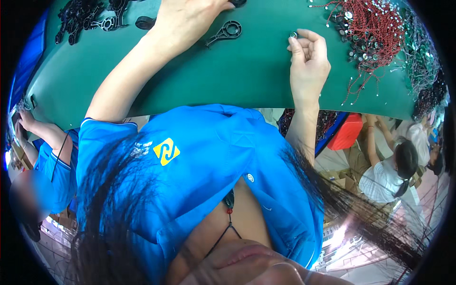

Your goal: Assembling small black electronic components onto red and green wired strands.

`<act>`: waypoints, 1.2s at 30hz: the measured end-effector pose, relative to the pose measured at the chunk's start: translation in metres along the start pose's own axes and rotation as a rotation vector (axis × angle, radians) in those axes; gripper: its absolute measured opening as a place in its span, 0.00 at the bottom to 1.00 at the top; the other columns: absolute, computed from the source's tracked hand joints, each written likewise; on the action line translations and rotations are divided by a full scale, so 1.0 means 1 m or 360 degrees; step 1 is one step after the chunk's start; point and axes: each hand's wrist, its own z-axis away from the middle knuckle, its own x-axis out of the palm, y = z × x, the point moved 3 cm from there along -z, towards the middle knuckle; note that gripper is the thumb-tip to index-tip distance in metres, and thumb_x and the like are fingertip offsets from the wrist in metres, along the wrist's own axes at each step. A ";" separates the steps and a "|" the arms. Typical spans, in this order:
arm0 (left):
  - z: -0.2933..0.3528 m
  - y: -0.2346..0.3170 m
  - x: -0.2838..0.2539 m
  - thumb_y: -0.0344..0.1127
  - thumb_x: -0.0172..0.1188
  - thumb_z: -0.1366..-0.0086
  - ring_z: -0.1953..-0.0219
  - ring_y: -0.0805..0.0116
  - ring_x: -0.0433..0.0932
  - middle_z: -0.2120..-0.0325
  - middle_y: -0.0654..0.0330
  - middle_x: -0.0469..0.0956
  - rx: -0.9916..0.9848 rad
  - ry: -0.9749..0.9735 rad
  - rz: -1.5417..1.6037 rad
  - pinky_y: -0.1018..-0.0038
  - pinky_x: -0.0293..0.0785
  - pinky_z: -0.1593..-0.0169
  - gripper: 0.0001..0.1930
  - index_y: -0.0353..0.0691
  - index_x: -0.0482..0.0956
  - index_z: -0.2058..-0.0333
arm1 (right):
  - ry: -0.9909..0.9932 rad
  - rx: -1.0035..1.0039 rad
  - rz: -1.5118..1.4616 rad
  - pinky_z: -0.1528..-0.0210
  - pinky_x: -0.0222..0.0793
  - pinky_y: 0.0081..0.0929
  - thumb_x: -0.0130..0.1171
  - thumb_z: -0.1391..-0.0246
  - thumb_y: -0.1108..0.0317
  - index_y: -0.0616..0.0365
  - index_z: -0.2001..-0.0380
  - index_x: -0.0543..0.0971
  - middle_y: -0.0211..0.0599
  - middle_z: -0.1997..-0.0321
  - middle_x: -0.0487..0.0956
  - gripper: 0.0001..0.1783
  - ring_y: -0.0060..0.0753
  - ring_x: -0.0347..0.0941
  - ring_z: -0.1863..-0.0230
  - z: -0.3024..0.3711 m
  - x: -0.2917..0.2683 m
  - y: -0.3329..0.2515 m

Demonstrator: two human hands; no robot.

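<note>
Disc (293, 34), small, round and shiny-rimmed, right of centre near the frame's top, is pinched between thumb and forefinger of the right hand (309, 53), judged light, stiff and slippery, best held by its rim, while the left hand (192, 19), grip indeterminable, meets a black part (239, 2) at the upper edge.

Green table (247, 71); black ring part (221, 35); red wires (377, 28) (white-tipped).

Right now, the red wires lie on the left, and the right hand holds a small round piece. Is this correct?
Wrong side: the head view shows the red wires on the right. The right hand holds the small round piece.
</note>
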 end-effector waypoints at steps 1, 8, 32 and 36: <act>-0.001 0.002 -0.001 0.34 0.65 0.54 0.60 0.59 0.68 0.65 0.58 0.68 0.0002 -0.0049 -0.0002 0.64 0.63 0.54 0.19 0.40 0.73 0.61 | -0.0001 -0.0004 0.0000 0.77 0.65 0.21 0.58 0.46 0.74 0.61 0.62 0.73 0.33 0.78 0.76 0.08 0.23 0.71 0.78 -0.001 -0.002 -0.003; -0.004 0.004 0.010 0.35 0.57 0.48 0.62 0.60 0.67 0.67 0.58 0.67 0.0088 -0.0336 -0.0031 0.68 0.65 0.58 0.13 0.38 0.72 0.63 | -0.0094 0.0040 0.0852 0.74 0.68 0.40 0.56 0.44 0.63 0.58 0.71 0.71 0.42 0.80 0.77 0.10 0.48 0.75 0.76 -0.005 -0.015 -0.015; 0.029 0.046 0.022 0.21 0.52 0.36 0.62 0.74 0.75 0.58 0.58 0.75 -0.1220 -0.0432 0.2389 0.78 0.75 0.56 0.18 0.34 0.69 0.46 | -0.0312 0.0156 -0.0813 0.82 0.53 0.11 0.56 0.42 0.74 0.61 0.68 0.73 0.23 0.83 0.72 0.03 0.07 0.61 0.83 0.028 0.017 -0.037; 0.035 0.044 0.021 0.21 0.53 0.36 0.59 0.72 0.76 0.58 0.56 0.75 -0.1220 -0.0334 0.2496 0.76 0.76 0.54 0.19 0.33 0.67 0.46 | -0.0259 0.0114 -0.0785 0.83 0.51 0.11 0.56 0.43 0.75 0.61 0.69 0.73 0.21 0.85 0.70 0.03 0.06 0.59 0.84 0.029 0.021 -0.036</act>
